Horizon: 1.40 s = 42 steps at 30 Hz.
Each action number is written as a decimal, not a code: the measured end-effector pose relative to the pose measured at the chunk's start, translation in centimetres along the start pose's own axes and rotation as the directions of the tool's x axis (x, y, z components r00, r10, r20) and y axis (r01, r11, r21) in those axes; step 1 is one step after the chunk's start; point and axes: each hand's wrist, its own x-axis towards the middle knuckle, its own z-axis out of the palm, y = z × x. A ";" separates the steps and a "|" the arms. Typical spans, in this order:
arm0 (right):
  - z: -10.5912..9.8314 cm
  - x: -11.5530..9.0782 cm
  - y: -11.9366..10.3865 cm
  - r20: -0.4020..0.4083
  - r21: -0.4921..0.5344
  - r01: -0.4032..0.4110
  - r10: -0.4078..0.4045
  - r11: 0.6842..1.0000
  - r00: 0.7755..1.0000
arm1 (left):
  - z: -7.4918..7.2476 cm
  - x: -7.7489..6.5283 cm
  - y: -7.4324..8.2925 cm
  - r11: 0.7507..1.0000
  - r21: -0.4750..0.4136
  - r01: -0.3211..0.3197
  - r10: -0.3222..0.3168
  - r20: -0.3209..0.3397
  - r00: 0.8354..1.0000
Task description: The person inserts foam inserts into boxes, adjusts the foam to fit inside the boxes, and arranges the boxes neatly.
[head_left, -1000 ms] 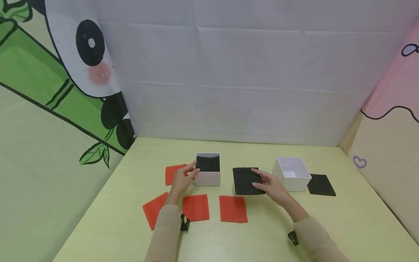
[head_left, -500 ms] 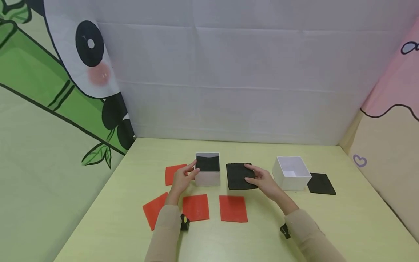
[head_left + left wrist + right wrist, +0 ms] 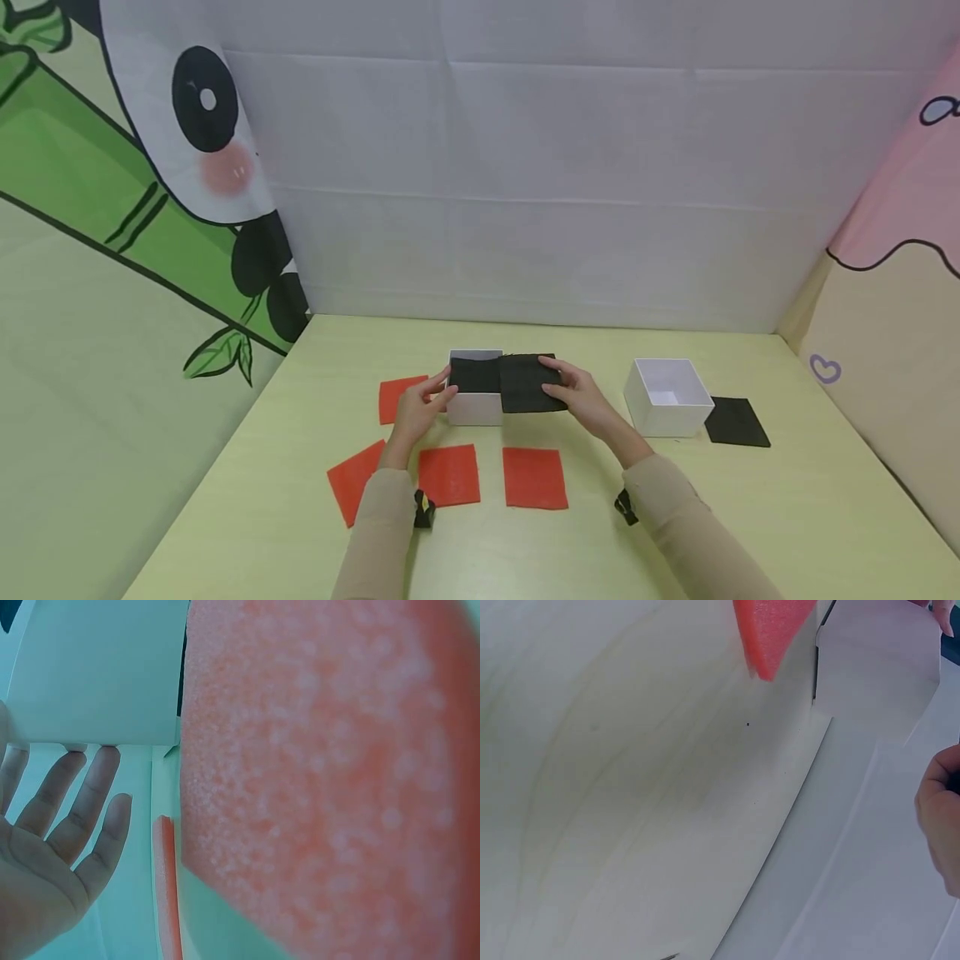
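My right hand [image 3: 588,407] pinches the right edge of a flat black cloth square [image 3: 527,387], thumb in front. In the head view, this square overlaps the right edge of the left white box [image 3: 476,411]. Inside that box lies more black cloth [image 3: 474,377]; how many pieces, I cannot tell. At the box's left side is my left hand [image 3: 414,410]. Its fingers [image 3: 96,780] look straight in the left wrist view, their tips touching the box wall [image 3: 101,682]. In the right wrist view only part of the right hand [image 3: 941,825] shows at the edge.
Several red cloth squares lie around the left box, one of them [image 3: 535,478] in front of it and another [image 3: 448,476] nearer the left forearm. On the right stands a second white box [image 3: 667,398], its inside bare, beside another black square [image 3: 737,422].
The right hand has carried the black cloth square leftward and slightly up, from between the boxes to the left box's right edge. The left hand has stayed at the box.
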 end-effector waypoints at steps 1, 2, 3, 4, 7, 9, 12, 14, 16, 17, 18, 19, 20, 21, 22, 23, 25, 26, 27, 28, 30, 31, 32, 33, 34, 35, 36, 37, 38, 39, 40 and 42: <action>0.2 0.2 -0.1 0.000 0.003 0.003 -0.003 1.000 1.000 | 0.0 0.0 -0.1 1.000 -0.003 -0.003 0.003 0.001 1.000; 0.3 0.4 -0.1 -0.002 -0.001 0.006 -0.006 1.000 1.000 | 0.0 0.0 -0.1 1.000 -0.007 -0.006 0.006 0.002 1.000; 0.5 0.6 -0.2 -0.003 -0.004 0.009 -0.009 1.000 1.000 | 0.0 0.0 -0.2 1.000 -0.011 -0.009 0.009 0.002 1.000; 0.7 0.8 -0.2 -0.005 -0.008 0.013 -0.013 1.000 1.000 | 0.0 0.0 -0.2 1.000 -0.015 -0.009 0.009 0.003 1.000; 1.1 1.3 -0.2 -0.008 -0.008 0.012 -0.012 1.000 1.000 | -0.1 0.0 -0.3 1.000 -0.019 -0.012 0.012 0.007 1.000; 1.4 1.6 0.0 -0.017 -0.012 0.000 0.000 1.000 1.000 | -0.1 0.0 -0.3 1.000 -0.021 -0.007 0.007 0.009 1.000; 1.9 1.9 0.1 -0.051 -0.020 -0.021 0.020 1.000 0.999 | -0.1 0.0 -0.3 1.000 -0.019 -0.002 0.002 0.012 1.000; 2.3 2.1 0.0 -0.081 -0.028 -0.029 0.027 0.999 0.996 | -0.1 0.0 -0.3 1.000 -0.026 -0.004 0.004 0.012 1.000; 2.6 2.3 -0.1 -0.106 -0.036 -0.031 0.027 0.999 0.994 | -0.1 0.0 -0.4 0.999 -0.034 -0.007 0.008 0.013 1.000; 2.8 2.4 -0.2 -0.121 -0.040 -0.032 0.027 0.999 0.992 | -0.1 0.0 -0.4 0.999 -0.039 -0.008 0.009 0.014 1.000; 3.0 2.5 -0.2 -0.134 -0.044 -0.033 0.027 0.998 0.991 | -0.1 0.1 -0.4 0.999 -0.043 -0.009 0.010 0.014 1.000; 3.1 2.6 -0.3 -0.149 -0.051 -0.037 0.029 0.998 0.988 | -0.2 0.1 -0.4 0.999 -0.047 -0.009 0.010 0.015 1.000; 3.3 2.8 -0.3 -0.159 -0.062 -0.037 0.026 0.997 0.987 | -0.2 0.1 -0.5 0.999 -0.046 -0.008 0.009 0.014 1.000; 3.4 2.9 -0.3 -0.170 -0.069 -0.037 0.025 0.997 0.985 | -0.2 0.1 -0.5 0.999 -0.045 -0.009 0.009 0.014 1.000; 3.5 3.0 -0.3 -0.183 -0.075 -0.041 0.027 0.996 0.983 | -0.2 0.1 -0.5 0.999 -0.043 -0.010 0.010 0.013 1.000; 3.7 3.1 -0.3 -0.192 -0.078 -0.042 0.026 0.996 0.981 | -0.2 0.1 -0.5 0.999 -0.041 -0.009 0.009 0.012 1.000; 3.9 3.4 -0.3 -0.205 -0.086 -0.043 0.025 0.995 0.978 | -0.2 0.1 -0.5 0.999 -0.038 -0.010 0.011 0.010 1.000; 4.0 3.5 -0.2 -0.211 -0.088 -0.044 0.024 0.995 0.977 | -0.2 0.0 -0.5 0.999 -0.036 -0.011 0.011 0.010 1.000; 4.1 3.7 -0.1 -0.217 -0.091 -0.043 0.023 0.995 0.976 | -0.2 0.0 -0.5 0.999 -0.035 -0.010 0.011 0.008 1.000; 4.2 3.8 -0.1 -0.224 -0.093 -0.044 0.022 0.995 0.974 | -0.2 0.0 -0.5 0.999 -0.036 -0.009 0.009 0.007 1.000; 4.4 4.1 0.1 -0.236 -0.105 -0.039 0.013 0.994 0.972 | -0.2 0.0 -0.5 0.999 -0.037 -0.008 0.008 0.006 1.000; 4.5 4.2 0.1 -0.242 -0.109 -0.035 0.008 0.993 0.970 | -0.2 -0.1 -0.5 0.999 -0.037 -0.009 0.009 0.007 1.000; 4.6 4.3 0.2 -0.250 -0.113 -0.032 0.002 0.993 0.968 | -0.2 -0.1 -0.5 0.999 -0.039 -0.008 0.008 0.008 1.000; 4.7 4.4 0.2 -0.262 -0.116 -0.032 0.001 0.993 0.965 | -0.2 -0.1 -0.5 0.999 -0.042 -0.007 0.007 0.009 1.000; 4.9 4.5 0.2 -0.276 -0.124 -0.035 0.000 0.992 0.961 | -0.2 -0.1 -0.5 0.999 -0.044 -0.007 0.008 0.011 1.000; 5.1 4.6 0.2 -0.291 -0.137 -0.038 -0.003 0.990 0.957 | -0.2 -0.1 -0.5 0.999 -0.043 -0.006 0.007 0.012 1.000; 5.2 4.7 0.2 -0.305 -0.152 -0.041 -0.008 0.988 0.952 | -0.2 -0.1 -0.5 0.999 -0.045 -0.006 0.006 0.012 1.000; 5.4 4.8 0.3 -0.320 -0.167 -0.044 -0.012 0.985 0.947 | -0.2 0.0 -0.5 0.999 -0.046 -0.003 0.004 0.013 1.000; 5.6 5.0 0.3 -0.336 -0.181 -0.049 -0.015 0.982 0.942 | -0.2 0.0 -0.6 0.999 -0.046 -0.002 0.002 0.013 1.000; 5.7 5.1 0.3 -0.350 -0.196 -0.053 -0.020 0.979 0.937 | -0.2 0.0 -0.6 0.999 -0.046 0.000 0.000 0.012 1.000; 5.8 5.2 0.4 -0.360 -0.215 -0.053 -0.028 0.975 0.932 | -0.2 0.0 -0.6 0.999 -0.046 0.001 0.000 0.012 1.000; 6.0 5.4 0.5 -0.365 -0.251 -0.048 -0.048 0.967 0.930 | -0.3 0.0 -0.5 0.999 -0.050 -0.001 0.002 0.014 1.000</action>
